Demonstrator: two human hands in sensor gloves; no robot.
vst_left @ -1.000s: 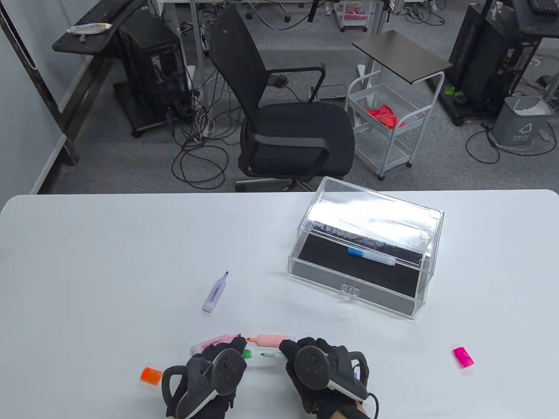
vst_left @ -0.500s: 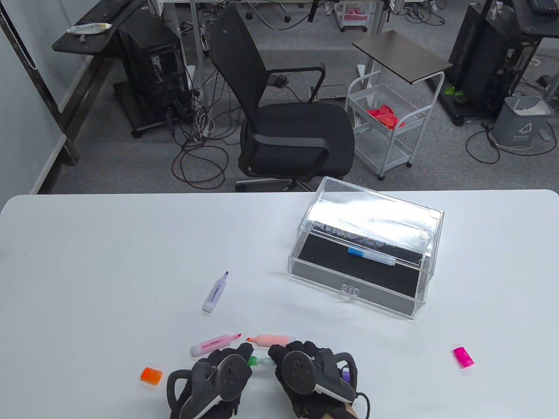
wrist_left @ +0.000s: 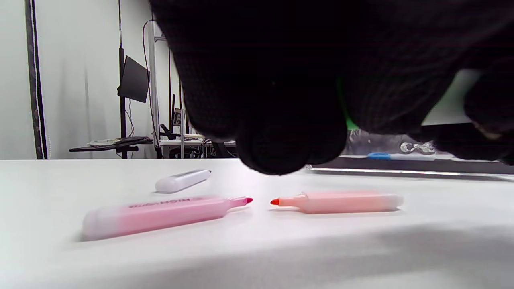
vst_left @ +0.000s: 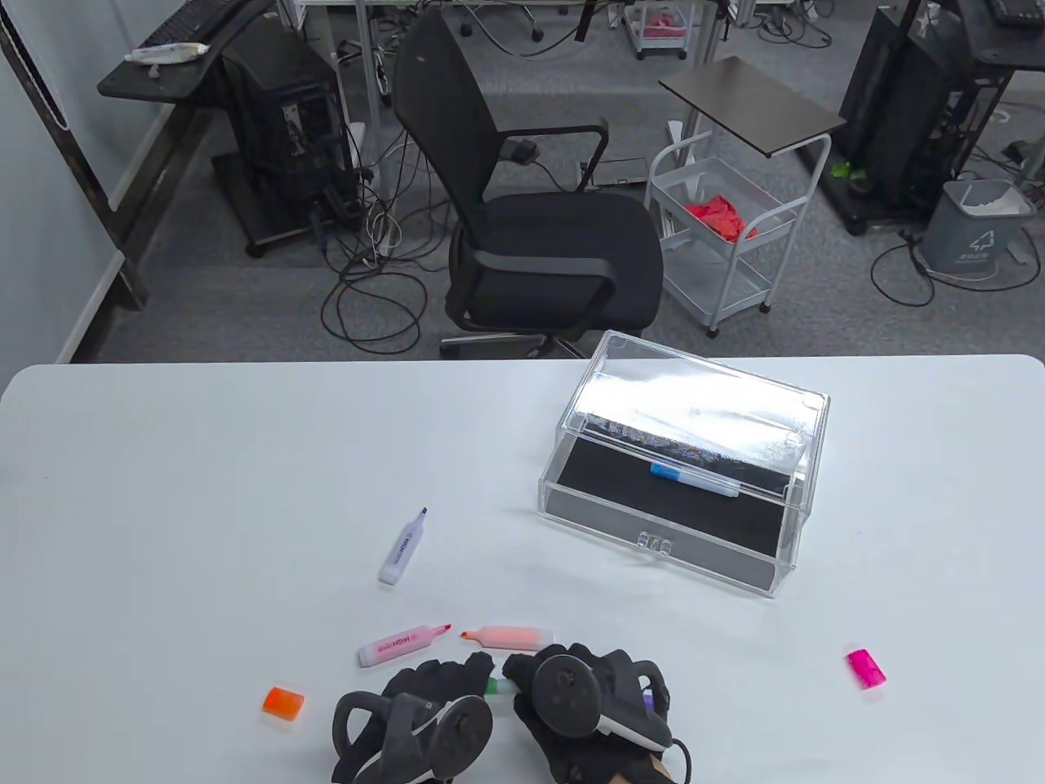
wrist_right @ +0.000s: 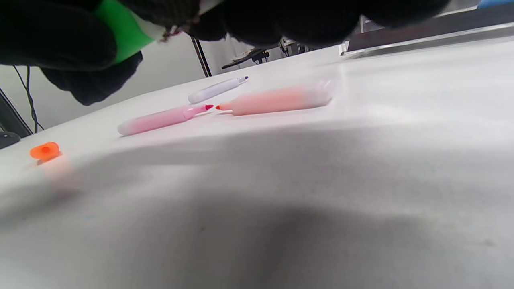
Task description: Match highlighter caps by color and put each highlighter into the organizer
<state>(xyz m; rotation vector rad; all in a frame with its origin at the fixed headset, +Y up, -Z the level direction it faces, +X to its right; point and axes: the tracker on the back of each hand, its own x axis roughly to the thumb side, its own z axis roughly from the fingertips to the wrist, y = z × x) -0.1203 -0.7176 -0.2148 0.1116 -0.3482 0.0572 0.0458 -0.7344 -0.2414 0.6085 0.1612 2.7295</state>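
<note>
Near the table's front edge, my left hand (vst_left: 457,679) pinches the green cap (vst_left: 492,686). My right hand (vst_left: 526,674) grips the green highlighter, whose body is hidden in the glove. The two hands touch and the cap meets the pen. In the right wrist view the green cap (wrist_right: 120,28) sits between dark fingertips. Just beyond the hands lie the uncapped pink highlighter (vst_left: 404,643) and orange highlighter (vst_left: 510,636). The uncapped purple highlighter (vst_left: 403,549) lies farther back. A blue highlighter (vst_left: 694,480) lies in the clear organizer (vst_left: 653,541). A small purple piece (vst_left: 647,700) shows beside my right hand.
An orange cap (vst_left: 283,702) lies left of my left hand. A pink cap (vst_left: 866,667) lies far right near the front edge. The organizer's drawer stands pulled out toward me at the right centre. A black office chair (vst_left: 539,229) stands behind the table.
My hands have come together and drawn slightly toward the front edge. The gap between green cap and pen tip has closed. Everything else has stayed put.
</note>
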